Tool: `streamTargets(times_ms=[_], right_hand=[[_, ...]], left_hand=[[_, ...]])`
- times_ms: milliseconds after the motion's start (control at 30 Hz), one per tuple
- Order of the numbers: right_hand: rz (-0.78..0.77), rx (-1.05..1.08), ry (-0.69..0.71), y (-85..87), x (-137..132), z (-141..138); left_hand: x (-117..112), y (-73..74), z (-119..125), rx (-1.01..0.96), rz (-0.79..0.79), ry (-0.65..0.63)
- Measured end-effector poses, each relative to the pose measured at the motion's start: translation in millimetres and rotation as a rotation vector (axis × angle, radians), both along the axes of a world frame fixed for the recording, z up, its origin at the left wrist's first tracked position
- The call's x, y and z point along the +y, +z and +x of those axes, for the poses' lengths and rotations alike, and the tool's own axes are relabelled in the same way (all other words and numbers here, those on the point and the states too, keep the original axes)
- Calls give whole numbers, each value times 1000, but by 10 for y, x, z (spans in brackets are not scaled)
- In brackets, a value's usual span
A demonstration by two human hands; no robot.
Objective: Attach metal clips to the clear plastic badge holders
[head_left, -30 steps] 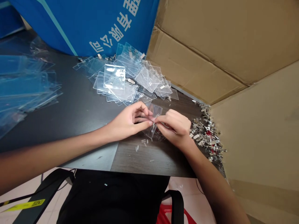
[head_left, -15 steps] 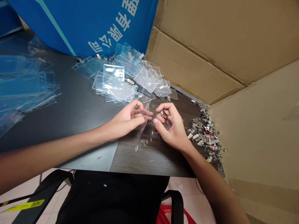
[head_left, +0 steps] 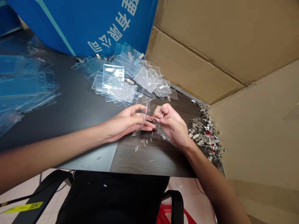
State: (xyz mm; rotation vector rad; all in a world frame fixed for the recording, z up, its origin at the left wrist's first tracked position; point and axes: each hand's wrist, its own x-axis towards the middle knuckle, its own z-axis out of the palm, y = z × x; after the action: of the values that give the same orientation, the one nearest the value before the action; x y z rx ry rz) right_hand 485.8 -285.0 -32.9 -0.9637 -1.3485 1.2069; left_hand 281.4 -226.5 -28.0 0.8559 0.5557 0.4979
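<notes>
My left hand (head_left: 127,123) holds a clear plastic badge holder (head_left: 146,109) on edge between thumb and fingers, with the fingertips reaching out past it. Close by on the right, my right hand (head_left: 174,126) is closed, fingers curled in against the thumb. A small shiny metal clip (head_left: 163,114) shows between those fingers, mostly hidden. The fingertips of both hands nearly meet. Under them, small clear plastic bits (head_left: 143,141) lie scattered on the dark table (head_left: 130,161).
Beyond my hands lies a heap of clear badge holders (head_left: 113,77), some with clips. More clear holders (head_left: 25,87) are stacked at the left. A pile of metal clips (head_left: 205,133) sits at the right, against a cardboard box (head_left: 191,62). A blue panel (head_left: 77,25) stands behind.
My right fingers have curled tighter and the hand has turned inward. My left fingers have straightened and reach further right, with the badge holder tilted between them.
</notes>
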Motion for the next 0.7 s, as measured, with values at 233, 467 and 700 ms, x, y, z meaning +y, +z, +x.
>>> streamTargets(times_ms=[233,467,700], right_hand=[[206,-261,-19,-65,-55,27],[276,-393,-215,-83,-47,-25],[88,-333,-192,-93,-15,44]], left_hand=[[26,-23,-2,-68,-29,-9],[37,-78,13,-38,39,17],[23,-100,56,82,128,48]])
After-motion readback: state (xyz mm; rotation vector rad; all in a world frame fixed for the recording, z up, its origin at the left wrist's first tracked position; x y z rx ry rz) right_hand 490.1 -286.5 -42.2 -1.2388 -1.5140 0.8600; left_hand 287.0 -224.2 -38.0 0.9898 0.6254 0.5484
